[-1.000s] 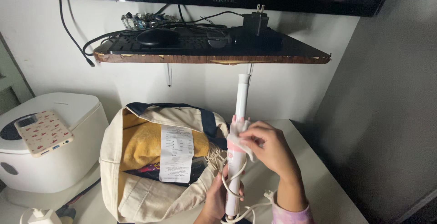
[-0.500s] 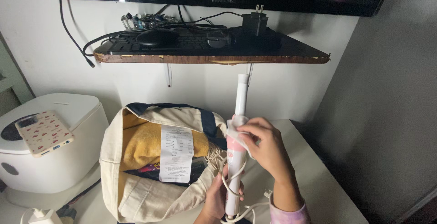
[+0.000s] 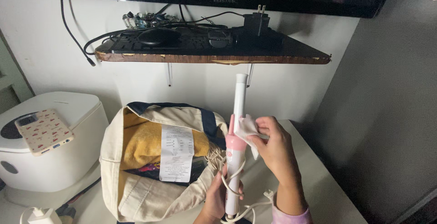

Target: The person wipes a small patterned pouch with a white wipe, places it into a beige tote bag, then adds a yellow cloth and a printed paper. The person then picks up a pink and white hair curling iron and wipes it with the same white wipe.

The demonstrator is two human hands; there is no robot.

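My left hand (image 3: 217, 195) grips the lower handle of a white and pink curling iron (image 3: 237, 128), held upright with its white barrel pointing up toward the shelf. The iron's white cord (image 3: 236, 187) loops around the handle and hangs down by my wrist. My right hand (image 3: 273, 145) pinches a crumpled white wipe (image 3: 246, 127) against the iron where the pink collar meets the barrel.
A cream tote bag (image 3: 150, 183) with navy trim holds a yellow cloth and a paper receipt (image 3: 175, 153). A white appliance (image 3: 50, 146) with a patterned phone (image 3: 43, 131) on top stands at left. Overhead, a wooden shelf (image 3: 211, 58) carries a keyboard, mouse and charger.
My right hand slid the wipe slightly up and to the right along the iron, uncovering more of the pink collar. The left hand kept its grip.
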